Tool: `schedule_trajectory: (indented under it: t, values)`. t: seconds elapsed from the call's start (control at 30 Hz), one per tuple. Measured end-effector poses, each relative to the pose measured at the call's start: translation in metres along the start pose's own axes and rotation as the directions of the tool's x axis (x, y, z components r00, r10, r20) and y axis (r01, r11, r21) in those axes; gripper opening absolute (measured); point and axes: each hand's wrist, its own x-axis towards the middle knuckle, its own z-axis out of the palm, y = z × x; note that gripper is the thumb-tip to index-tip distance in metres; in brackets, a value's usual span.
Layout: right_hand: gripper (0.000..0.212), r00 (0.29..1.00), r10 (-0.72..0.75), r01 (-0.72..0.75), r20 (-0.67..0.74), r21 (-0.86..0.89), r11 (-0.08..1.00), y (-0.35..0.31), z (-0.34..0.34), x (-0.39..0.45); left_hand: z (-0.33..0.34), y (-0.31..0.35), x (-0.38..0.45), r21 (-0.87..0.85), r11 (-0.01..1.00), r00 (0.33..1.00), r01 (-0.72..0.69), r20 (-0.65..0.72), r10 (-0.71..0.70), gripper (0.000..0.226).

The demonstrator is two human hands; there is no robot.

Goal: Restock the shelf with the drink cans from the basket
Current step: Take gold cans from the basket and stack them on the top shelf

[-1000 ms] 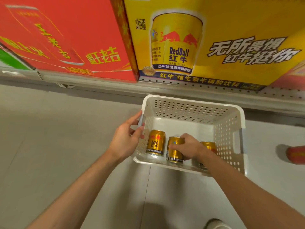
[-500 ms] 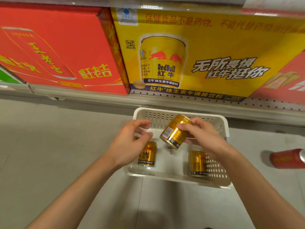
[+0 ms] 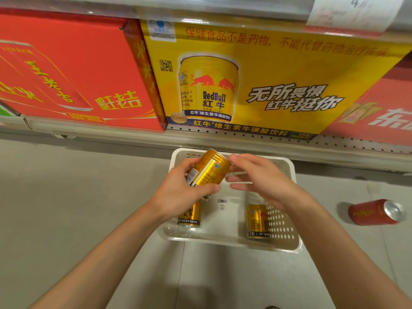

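Both hands meet above the white perforated basket (image 3: 231, 238), which sits on the grey floor (image 3: 66, 197) in front of the shelf. Wrapped around a tilted gold Red Bull can (image 3: 208, 169), the left hand (image 3: 178, 192) has its thumb under the can's lower side and its fingers on the far side, the barcode facing the camera. Just right of it, the right hand (image 3: 258, 179) is loosely open, its fingertips close to the can's upper end; whether they touch it is unclear. Inside the basket two more gold cans stand upright: one (image 3: 189, 214) partly hidden beneath the left hand, the other (image 3: 257, 220) by the right wall. Well off to the right, a red drink can (image 3: 376, 211) lies on its side on the floor. Beyond the basket runs the shelf edge (image 3: 245, 144), carrying a red carton (image 3: 66, 70) on the left and a yellow Red Bull carton (image 3: 267, 81) beside it.
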Motion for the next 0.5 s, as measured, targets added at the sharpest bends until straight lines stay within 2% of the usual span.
schedule_trajectory:
  t: [0.07,0.1,0.13,0.2,0.27,0.37,0.43,0.5]
  values:
    - [0.031,0.992,-0.029,-0.013,-0.122,-0.33,0.944,0.008,-0.008,0.004,-0.006,-0.001,-0.005,-0.032,0.999,0.998,-0.022,-0.055,0.02,0.072]
    - [0.036,0.985,-0.031,-0.068,-0.168,-0.554,0.83,0.017,-0.012,0.007,-0.01,-0.001,-0.008,-0.041,0.999,0.996,-0.032,-0.089,0.028,0.072]
    - [0.04,0.978,-0.015,-0.145,-0.206,-0.739,0.658,0.027,-0.012,0.009,-0.013,-0.003,-0.011,-0.038,0.999,0.992,-0.035,-0.125,0.03,0.072]
    - [0.037,0.964,0.053,-0.264,-0.262,-0.899,0.348,0.054,-0.009,0.011,-0.02,-0.005,-0.018,-0.015,0.999,0.983,-0.042,-0.178,0.038,0.075]
    - [0.035,0.952,0.139,-0.293,-0.273,-0.944,0.152,0.079,0.0,0.015,-0.025,-0.008,-0.024,-0.011,0.999,0.977,-0.048,-0.21,0.044,0.077]
    - [0.047,0.936,0.18,-0.313,-0.301,-0.949,0.04,0.096,0.012,0.023,-0.03,-0.013,-0.031,0.003,0.999,0.971,-0.051,-0.235,0.05,0.076]
    - [0.061,0.942,0.155,-0.306,-0.297,-0.951,0.041,0.103,0.018,0.027,-0.031,-0.017,-0.033,0.009,0.999,0.968,-0.052,-0.244,0.053,0.073]
    - [0.06,0.961,0.109,-0.263,-0.254,-0.961,0.082,0.11,0.02,0.029,-0.031,-0.021,-0.034,0.02,0.999,0.97,-0.045,-0.24,0.048,0.072]
